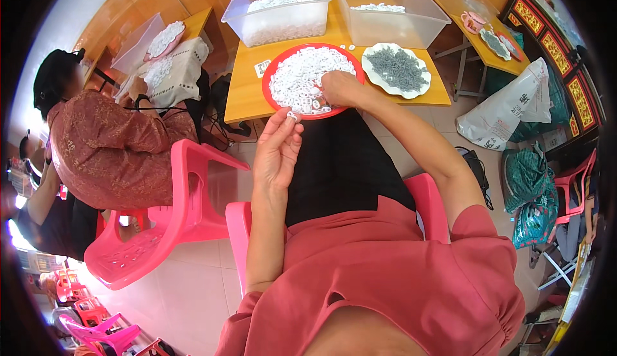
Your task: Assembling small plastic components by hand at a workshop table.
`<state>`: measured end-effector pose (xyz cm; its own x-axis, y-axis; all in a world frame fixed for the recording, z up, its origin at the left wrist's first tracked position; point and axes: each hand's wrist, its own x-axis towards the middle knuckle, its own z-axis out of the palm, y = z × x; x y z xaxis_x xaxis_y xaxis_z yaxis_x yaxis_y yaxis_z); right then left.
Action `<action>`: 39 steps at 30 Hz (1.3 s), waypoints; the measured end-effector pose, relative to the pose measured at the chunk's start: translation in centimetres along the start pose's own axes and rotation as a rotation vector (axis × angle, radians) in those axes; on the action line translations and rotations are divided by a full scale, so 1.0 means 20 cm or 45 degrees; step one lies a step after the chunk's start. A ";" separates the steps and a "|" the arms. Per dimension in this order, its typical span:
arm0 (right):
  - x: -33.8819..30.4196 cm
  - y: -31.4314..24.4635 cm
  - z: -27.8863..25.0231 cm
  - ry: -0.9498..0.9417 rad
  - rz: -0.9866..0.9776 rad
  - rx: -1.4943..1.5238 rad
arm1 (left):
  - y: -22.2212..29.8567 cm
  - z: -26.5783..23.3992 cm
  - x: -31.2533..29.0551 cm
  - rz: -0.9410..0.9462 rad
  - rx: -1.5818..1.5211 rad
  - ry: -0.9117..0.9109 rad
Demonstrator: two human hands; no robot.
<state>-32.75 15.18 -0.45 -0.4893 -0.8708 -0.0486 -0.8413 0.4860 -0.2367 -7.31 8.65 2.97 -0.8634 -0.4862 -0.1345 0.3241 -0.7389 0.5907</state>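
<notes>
My left hand (pixel 279 150) is raised at the near left rim of a red plate (pixel 266 86). Its thumb and fingertips pinch a small white plastic piece (pixel 292 115) with a hole in it. Many similar white ring-like pieces (pixel 302 73) are heaped on the plate. My right hand (pixel 342 89) reaches into the heap at the plate's right side, its fingers curled and closed; what they hold is hidden. To the right of the plate, a white scalloped dish (pixel 421 87) carries a pile of small grey parts (pixel 393 67).
Two clear plastic bins (pixel 283 18) (pixel 398 28) with white pieces stand at the back of the yellow table (pixel 247 99). A seated person (pixel 122 144) works at the left beside a pink chair (pixel 183 227). White and green bags (pixel 508 112) (pixel 530 189) rest on the right.
</notes>
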 end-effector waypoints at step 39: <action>-0.67 -0.55 -0.52 0.957 -0.737 0.837 | 0.12 0.32 -0.22 0.559 0.459 0.132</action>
<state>-19.39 22.30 12.90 -0.2680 -0.5790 0.7700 -0.8102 -0.2970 -0.5053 -5.22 12.04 9.97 -0.6295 -0.7680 0.1179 0.4755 -0.2607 0.8402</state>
